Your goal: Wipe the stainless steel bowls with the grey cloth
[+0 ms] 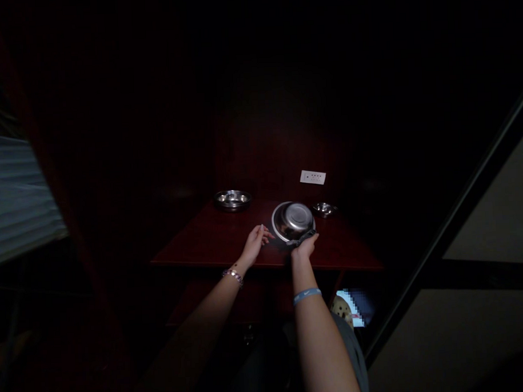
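A shiny steel bowl [294,220] is tilted over the dark red wooden shelf, its underside turned up towards me. My right hand [305,247] grips its near rim, with a dark grey strip of what looks like cloth [301,238] between hand and rim. To the left of the bowl, my left hand [257,240] is apart from it, fingers loosely spread and holding nothing. Further back on the shelf stand a wide steel dish [232,200] on the left and a smaller steel bowl [324,210] on the right.
The dark red shelf [194,244] sits inside a dim cabinet, with its front edge towards me. On the back wall is a white socket panel [313,177]. A dark frame [451,223] slants along the right. A clog-style shoe [343,310] shows low at the right.
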A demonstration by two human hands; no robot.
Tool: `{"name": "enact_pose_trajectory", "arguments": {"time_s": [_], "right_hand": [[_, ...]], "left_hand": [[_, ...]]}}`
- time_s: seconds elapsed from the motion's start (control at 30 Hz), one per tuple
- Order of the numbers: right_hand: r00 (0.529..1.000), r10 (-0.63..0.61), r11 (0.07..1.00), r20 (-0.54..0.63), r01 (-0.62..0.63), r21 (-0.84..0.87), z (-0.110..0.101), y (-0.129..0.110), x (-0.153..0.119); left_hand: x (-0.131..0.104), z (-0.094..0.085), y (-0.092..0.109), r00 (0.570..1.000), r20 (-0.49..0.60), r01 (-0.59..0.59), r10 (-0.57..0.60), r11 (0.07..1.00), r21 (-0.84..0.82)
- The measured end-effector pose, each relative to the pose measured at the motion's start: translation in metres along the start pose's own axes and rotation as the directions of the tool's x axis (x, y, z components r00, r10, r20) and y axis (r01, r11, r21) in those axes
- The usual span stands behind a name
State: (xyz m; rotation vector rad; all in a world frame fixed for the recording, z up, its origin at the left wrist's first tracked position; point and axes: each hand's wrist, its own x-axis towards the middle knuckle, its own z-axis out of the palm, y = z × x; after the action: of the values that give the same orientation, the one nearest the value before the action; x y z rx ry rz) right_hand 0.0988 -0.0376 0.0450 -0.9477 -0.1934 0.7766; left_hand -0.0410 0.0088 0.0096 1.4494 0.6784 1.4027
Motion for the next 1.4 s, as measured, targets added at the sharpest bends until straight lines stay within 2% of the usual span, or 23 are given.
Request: {"name": "enact_pose_trajectory", "arguments": {"time_s": [0.1,0.5,0.73,1.1,1.23,1.4], "right_hand": [[0.990,0.084,0.995,-0.113,-0.077,0.067,0.002,-0.003,-0.002],[0.991,0.127,0.992,-0.047,-0.126,0.027,0.006,0.007,0.000],[0.983,0.136,0.990,-0.121,-0.132,0.041,0.003,0.008,0.004],[0.992,0.100,0.994,-0.081,-0.102,-0.027,0.003,0.010,0.003],[0.986,0.126,0.992,-0.109,-0.126,0.011,0.004,0.008,0.000],[0.984,0.124,0.992,-0.127,-0.128,-0.019,0.004,0.005,-0.002]], "left_hand": [[0.001,-0.001,-0.003,1.000,0.012,0.003,-0.003,1.000,0.016],[0.002,0.000,-0.003,1.000,-0.016,0.000,0.001,0.998,0.063],[0.000,0.001,0.000,1.000,-0.005,-0.009,0.009,0.999,0.034],[0.000,-0.001,-0.004,0.999,-0.033,-0.038,0.040,0.998,0.058],[-0.001,0.000,-0.003,0.999,-0.027,-0.047,0.047,0.999,0.013],[-0.003,0.001,0.001,0.998,-0.030,-0.061,0.062,0.998,0.010]]}}
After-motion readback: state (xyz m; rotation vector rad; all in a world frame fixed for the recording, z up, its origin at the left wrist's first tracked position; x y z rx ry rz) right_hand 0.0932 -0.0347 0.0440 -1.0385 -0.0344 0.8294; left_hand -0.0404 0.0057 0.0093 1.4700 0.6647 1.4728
